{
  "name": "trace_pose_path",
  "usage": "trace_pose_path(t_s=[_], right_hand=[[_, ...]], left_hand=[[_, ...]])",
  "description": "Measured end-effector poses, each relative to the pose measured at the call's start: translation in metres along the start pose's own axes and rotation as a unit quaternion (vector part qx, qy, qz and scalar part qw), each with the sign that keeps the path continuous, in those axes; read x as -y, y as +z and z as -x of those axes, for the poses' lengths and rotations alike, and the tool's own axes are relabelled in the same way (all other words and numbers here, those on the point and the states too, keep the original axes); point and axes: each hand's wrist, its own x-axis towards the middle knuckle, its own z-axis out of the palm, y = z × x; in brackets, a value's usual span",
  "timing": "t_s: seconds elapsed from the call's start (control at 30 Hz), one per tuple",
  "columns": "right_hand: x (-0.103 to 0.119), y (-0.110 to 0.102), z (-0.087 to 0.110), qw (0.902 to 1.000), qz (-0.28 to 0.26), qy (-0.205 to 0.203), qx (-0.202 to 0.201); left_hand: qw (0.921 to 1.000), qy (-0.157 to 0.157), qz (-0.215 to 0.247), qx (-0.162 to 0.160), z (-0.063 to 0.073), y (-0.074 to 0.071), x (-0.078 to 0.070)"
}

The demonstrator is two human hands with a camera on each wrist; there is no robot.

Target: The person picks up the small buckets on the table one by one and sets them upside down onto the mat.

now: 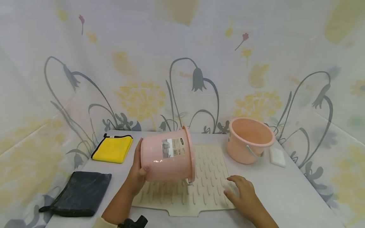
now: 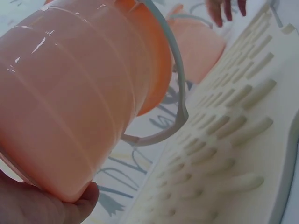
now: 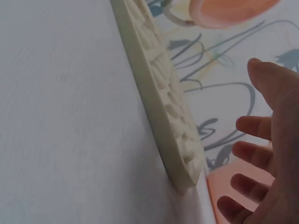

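My left hand point(image 1: 137, 177) grips a pink plastic bucket point(image 1: 165, 158) by its base, with the thumb on the near side. The bucket lies tilted on its side in the air, mouth to the right, its label facing me. In the left wrist view its grey handle point(image 2: 180, 88) hangs loose off the rim. Beneath it is a cream board point(image 1: 205, 190) covered with curved ridges. My right hand point(image 1: 243, 196) hovers over the board's right edge, fingers spread and slightly bent, touching nothing.
A second pink bucket point(image 1: 248, 152) stands upright at the back right. Beside it lies a white block point(image 1: 277, 157). On the left are a folded yellow cloth point(image 1: 112, 148) and a folded dark grey cloth point(image 1: 80, 193). A flower-patterned curtain point(image 1: 182, 63) surrounds the table.
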Motion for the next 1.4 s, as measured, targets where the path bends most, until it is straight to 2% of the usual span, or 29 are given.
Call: trace_pose_path(t_s=[0.1, 0.2, 0.3, 0.4, 0.7, 1.0, 1.2, 1.3, 1.4], right_hand=[[-0.011, -0.001, 0.005, 0.9988, 0.037, -0.01, 0.031], [-0.023, 0.001, 0.008, 0.9967, 0.053, -0.002, 0.061], [-0.033, 0.002, 0.01, 0.9952, 0.033, 0.018, 0.09], [-0.037, 0.002, 0.012, 0.9939, 0.013, 0.029, 0.106], [-0.037, 0.002, 0.014, 0.9919, -0.002, 0.034, 0.122], [-0.033, -0.001, 0.012, 0.9888, -0.008, 0.05, 0.14], [-0.033, -0.002, 0.012, 0.9889, -0.007, 0.053, 0.138], [-0.033, -0.002, 0.012, 0.989, -0.009, 0.048, 0.139], [-0.034, -0.002, 0.012, 0.9892, -0.012, 0.046, 0.139]], left_hand=[[0.9999, 0.01, -0.013, 0.0, 0.001, -0.007, -0.004], [0.9991, 0.025, -0.035, 0.0, 0.002, -0.014, -0.008], [0.9984, 0.036, -0.044, -0.001, 0.003, -0.021, -0.012], [0.9984, 0.029, -0.048, -0.007, 0.004, -0.025, -0.015], [0.9986, 0.004, -0.049, -0.02, 0.008, -0.043, -0.025], [0.9968, 0.024, -0.067, -0.035, 0.009, -0.066, -0.037], [0.994, 0.011, -0.094, -0.054, 0.01, -0.08, -0.047], [0.9933, 0.012, -0.102, -0.053, 0.008, -0.088, -0.052], [0.996, 0.016, -0.079, -0.041, 0.007, -0.095, -0.058]])
